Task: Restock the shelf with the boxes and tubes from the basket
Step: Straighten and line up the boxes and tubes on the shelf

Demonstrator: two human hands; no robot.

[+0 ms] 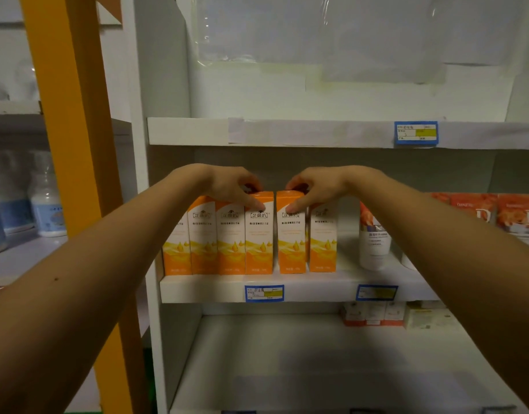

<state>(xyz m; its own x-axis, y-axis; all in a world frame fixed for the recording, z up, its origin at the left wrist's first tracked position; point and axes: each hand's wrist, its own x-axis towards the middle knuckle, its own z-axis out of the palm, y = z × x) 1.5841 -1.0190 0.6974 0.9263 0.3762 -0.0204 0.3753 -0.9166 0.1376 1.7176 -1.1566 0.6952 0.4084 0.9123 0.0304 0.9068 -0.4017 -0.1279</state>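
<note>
**Both hands on the orange boxes**

Two bare forearms reach in from the lower corners toward the white shelf (317, 291). Below it, a lower shelf (287, 354) carries a few small packs (372, 314) at its far right. Two blue tags (264, 293) sit on the shelf's front edge.

Six orange boxes (203, 243) stand upright in a row on the shelf's left part. The left hand (230, 183) grips the top of the fourth box (258, 243), thumb pressed on its front and fingers curled over the top. The right hand (314, 185) grips the fifth box (290, 243) the same way. A narrow gap parts these two boxes; the sixth stands just beside the fifth, slightly farther back.

To the right a white tube (373, 249) stands on its cap, with red packets (496, 213) beyond it. Off to the left, past an orange post (78, 144), bottles (46, 210) sit on another rack.
</note>
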